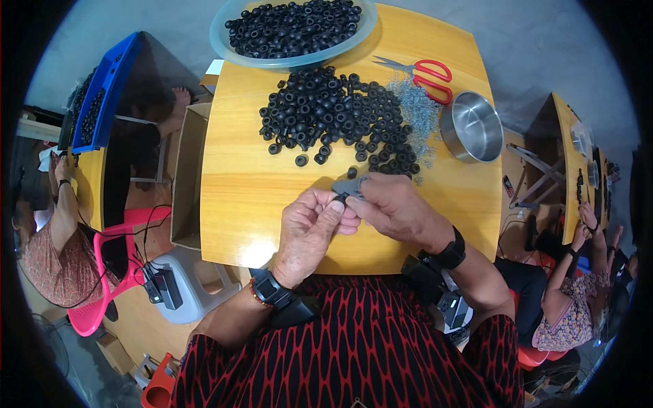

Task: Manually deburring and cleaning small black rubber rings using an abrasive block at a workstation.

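The left hand (pixel 309 228) and right hand (pixel 394 207) close narrowly around a small black piece (pixel 342 198) at their fingertips, with the pile of black rings (pixel 320 112) at twelve o'clock on the desk (pixel 235 170) and the steel bowl (pixel 473 132) at two o'clock.

A small black piece (pixel 341 198), mostly hidden, sits pinched between left hand (pixel 307 228) and right hand (pixel 396 206).

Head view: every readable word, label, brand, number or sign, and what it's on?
None can be read.
Black ring-shaped parts: no lettering shows.
Red-handled scissors: no lettering shows.
Metal bowl: no lettering shows.
Black wristband: any marks too small to read.
Black box by the grey stool: any print too small and blurred.
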### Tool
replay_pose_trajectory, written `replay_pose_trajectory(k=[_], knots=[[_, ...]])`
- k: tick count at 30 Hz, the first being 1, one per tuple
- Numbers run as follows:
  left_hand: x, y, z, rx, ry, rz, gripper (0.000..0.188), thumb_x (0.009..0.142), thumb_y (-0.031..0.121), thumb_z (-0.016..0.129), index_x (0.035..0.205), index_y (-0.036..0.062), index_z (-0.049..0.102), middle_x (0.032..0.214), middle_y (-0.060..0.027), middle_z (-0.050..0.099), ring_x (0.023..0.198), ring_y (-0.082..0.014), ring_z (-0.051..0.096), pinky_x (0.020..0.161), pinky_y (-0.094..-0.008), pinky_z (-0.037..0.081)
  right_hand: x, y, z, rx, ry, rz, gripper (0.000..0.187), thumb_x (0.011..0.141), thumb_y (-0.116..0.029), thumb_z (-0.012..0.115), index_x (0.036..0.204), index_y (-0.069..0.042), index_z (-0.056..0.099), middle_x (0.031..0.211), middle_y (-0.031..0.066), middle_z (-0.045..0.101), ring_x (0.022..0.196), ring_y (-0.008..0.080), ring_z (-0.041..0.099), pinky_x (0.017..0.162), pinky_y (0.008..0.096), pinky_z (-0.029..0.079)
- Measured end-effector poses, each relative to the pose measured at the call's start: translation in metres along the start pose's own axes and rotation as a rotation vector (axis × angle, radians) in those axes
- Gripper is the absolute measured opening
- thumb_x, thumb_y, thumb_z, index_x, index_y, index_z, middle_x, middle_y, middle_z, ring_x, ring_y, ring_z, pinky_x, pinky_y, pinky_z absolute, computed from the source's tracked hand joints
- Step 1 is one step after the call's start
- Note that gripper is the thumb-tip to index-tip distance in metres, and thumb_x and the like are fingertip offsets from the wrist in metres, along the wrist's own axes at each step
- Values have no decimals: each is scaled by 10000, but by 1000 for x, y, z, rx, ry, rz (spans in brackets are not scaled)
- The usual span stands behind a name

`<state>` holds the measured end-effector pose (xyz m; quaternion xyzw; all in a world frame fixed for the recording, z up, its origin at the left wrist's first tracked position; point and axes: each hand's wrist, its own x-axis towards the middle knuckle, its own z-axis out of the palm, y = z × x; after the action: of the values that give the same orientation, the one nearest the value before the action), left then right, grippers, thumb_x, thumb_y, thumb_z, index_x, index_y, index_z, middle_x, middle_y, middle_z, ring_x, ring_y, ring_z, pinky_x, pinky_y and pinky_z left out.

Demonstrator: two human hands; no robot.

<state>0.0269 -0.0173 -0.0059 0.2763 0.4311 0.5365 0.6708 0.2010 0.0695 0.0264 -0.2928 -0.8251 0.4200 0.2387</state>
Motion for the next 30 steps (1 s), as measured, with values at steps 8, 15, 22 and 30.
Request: replay_pose_trajectory(k=[8, 15, 22, 30], knots=[[0, 2, 1, -6, 39, 6, 149, 1035, 131, 535, 1064, -7, 581, 952, -119, 700, 785, -168, 698, 764, -318, 605, -7, 1, 9, -29, 92, 5, 178, 921, -145, 638, 845, 5, 576, 750, 148, 549, 664, 340, 577, 603, 413, 474], [-1, -3, 0, -50, 25, 41, 123, 1020, 117, 560, 1038, -3, 585, 966, -156, 712, 785, -185, 708, 754, -317, 608, -13, 2, 7, -192, -6, -89, 110, 880, -54, 617, 872, 3, 523, 786, 158, 529, 701, 346, 607, 601, 427, 489], [-2, -7, -3, -109, 22, 62, 96, 1005, 97, 584, 1025, 3, 590, 964, -141, 713, 807, -171, 699, 764, -324, 595, -8, -12, 4, -239, -52, -90, 171, 851, -59, 646, 936, 15, 518, 819, 187, 554, 720, 384, 611, 609, 449, 507], [-2, -2, -4, -163, 27, 10, 94, 990, 80, 608, 1031, -3, 627, 942, -95, 706, 809, -149, 682, 768, -297, 578, -5, -16, 11, -236, 42, -113, 312, 830, -173, 751, 955, 13, 534, 819, 169, 570, 714, 361, 627, 608, 430, 520]])
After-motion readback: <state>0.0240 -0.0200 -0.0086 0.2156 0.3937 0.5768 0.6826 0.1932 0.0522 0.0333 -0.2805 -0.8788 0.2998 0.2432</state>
